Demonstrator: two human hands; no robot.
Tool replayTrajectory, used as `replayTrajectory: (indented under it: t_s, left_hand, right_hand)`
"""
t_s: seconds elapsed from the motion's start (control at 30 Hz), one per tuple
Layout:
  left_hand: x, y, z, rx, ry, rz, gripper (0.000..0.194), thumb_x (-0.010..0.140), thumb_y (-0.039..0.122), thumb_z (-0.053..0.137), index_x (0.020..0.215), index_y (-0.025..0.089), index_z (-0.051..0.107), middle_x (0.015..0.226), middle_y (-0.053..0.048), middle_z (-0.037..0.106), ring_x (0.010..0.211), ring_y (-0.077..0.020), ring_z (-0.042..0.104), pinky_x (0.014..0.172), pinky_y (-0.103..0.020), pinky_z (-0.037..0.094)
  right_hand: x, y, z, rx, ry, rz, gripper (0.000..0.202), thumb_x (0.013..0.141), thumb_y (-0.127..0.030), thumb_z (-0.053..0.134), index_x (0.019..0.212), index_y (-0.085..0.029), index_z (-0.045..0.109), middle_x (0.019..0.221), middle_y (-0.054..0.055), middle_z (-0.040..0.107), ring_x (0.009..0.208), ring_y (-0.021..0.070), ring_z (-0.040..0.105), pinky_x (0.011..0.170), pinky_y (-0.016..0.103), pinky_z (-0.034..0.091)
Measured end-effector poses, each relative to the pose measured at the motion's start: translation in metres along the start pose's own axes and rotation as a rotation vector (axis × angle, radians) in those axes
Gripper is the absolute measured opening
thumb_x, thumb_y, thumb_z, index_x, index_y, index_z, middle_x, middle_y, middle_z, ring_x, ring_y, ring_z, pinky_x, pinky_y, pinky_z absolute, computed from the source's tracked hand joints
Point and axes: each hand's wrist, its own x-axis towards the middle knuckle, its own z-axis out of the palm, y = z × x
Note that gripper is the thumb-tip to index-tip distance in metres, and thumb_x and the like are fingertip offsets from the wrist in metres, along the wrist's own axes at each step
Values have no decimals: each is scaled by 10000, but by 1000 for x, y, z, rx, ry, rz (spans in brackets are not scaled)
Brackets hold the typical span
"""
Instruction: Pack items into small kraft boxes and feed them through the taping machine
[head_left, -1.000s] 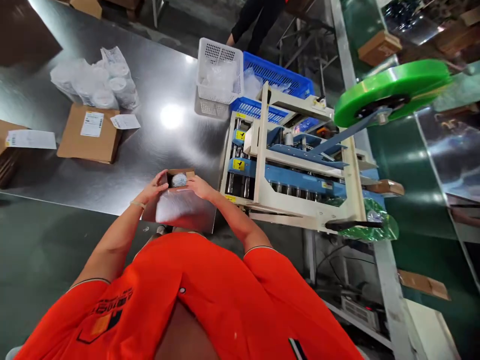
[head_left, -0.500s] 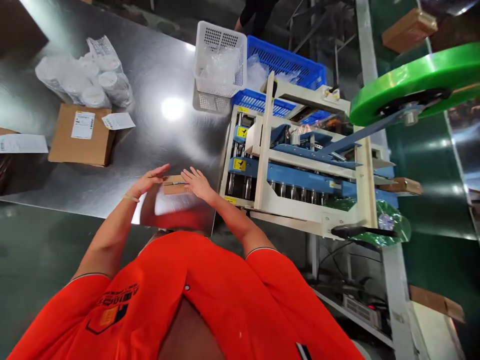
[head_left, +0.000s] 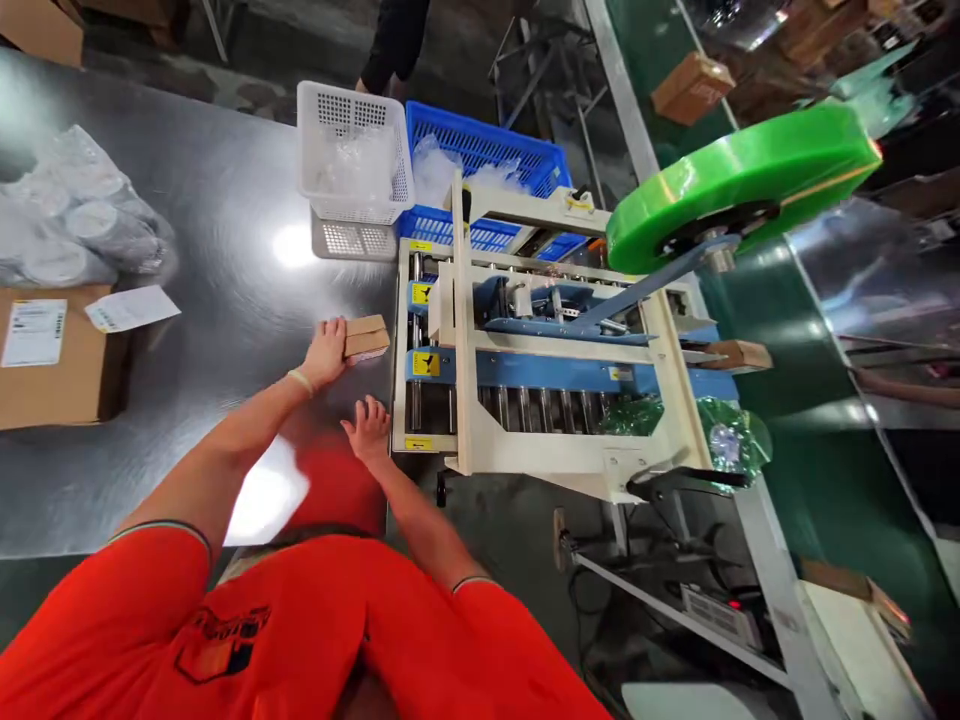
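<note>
A small brown cardboard box [head_left: 367, 338] lies on the metal table [head_left: 225, 300], just left of the sealing machine's front rollers. Wrapped round the box's left end is my left hand [head_left: 327, 353]. Below the box and apart from it, my right hand [head_left: 369, 430] rests by the table's right edge, fingers spread, holding nothing. The taping machine [head_left: 525, 370] has blue side rails, a cream frame and yellow labels at its entry.
A white basket [head_left: 354, 200] and a blue crate [head_left: 480, 140] stand beyond the machine's entry. A green tape roll [head_left: 742, 170] overhangs it. Wrapped rolls [head_left: 90, 220] and a larger carton [head_left: 52, 390] sit at left. A person's dark-clothed leg [head_left: 397, 45] shows behind.
The small box has moved right toward the machine's entry with my left hand on it. My right hand has come off the box and moved down beside the table edge. The view has shifted right.
</note>
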Motion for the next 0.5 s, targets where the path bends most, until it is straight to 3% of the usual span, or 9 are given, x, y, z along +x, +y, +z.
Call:
replayTrajectory:
  t_s: [0.07,0.17,0.23,0.3,0.33,0.4,0.47,0.5]
  left_hand:
    - [54,37,11,-70,-6,32,1030,879,383,833,1653,-87,342,1661,-402,457,1553,-509,450,1321,-612,313]
    - [106,110,36,-247,-100,96,1117,757,255,908,1684,-34,355,1755,-407,345,1658,-528,334,1380,-644,223]
    - [124,148,53,-447,-167,91,1318,678,241,949,1750,-33,234,1812,-431,173,1724,-566,170,1384,-674,218]
    - [124,158,64,-652,-96,167,1400,713,296,924,1796,-2,89,1840,-416,59,1754,-538,70,1390,-669,224]
    - [113,149,64,-721,-35,221,1366,771,333,877,1811,29,45,1857,-385,43,1763,-510,56,1397,-665,221]
    - [71,100,51,-758,103,267,1207,895,387,750,1828,97,42,1883,-308,101,1775,-450,99,1417,-648,208]
    - [7,14,14,-666,257,152,1008,979,424,658,1815,129,178,1861,-263,261,1761,-418,213,1432,-641,210]
    - [-31,-38,-12,-573,383,-11,906,999,444,647,1774,129,299,1810,-259,377,1729,-413,306,1427,-635,254]
  right_hand:
    - [-3,5,6,-11,3,-25,527,1078,-434,722,1523,-156,676,1670,270,570,1501,431,559,1195,622,492]
    - [-6,15,13,5,68,-72,452,1073,-408,686,1454,-166,706,1593,257,633,1449,432,586,1172,634,492]
    - [-6,23,16,21,146,-98,346,1054,-358,667,1346,-191,746,1491,228,698,1406,426,606,1155,622,499]
    - [-5,31,18,43,218,-125,282,1045,-335,641,1258,-191,759,1406,223,730,1364,412,622,1132,602,511]
    - [-4,34,18,58,241,-137,282,1050,-347,626,1240,-183,755,1392,230,731,1346,402,627,1123,596,517]
    - [-1,38,16,98,265,-139,322,1064,-402,600,1230,-167,743,1407,249,718,1323,386,633,1120,597,520]
    - [4,35,12,156,294,-69,349,1061,-459,594,1206,-175,735,1411,251,713,1306,382,642,1129,608,516]
    - [9,28,10,205,310,-12,349,1051,-473,601,1185,-177,728,1375,251,724,1284,379,656,1127,607,520]
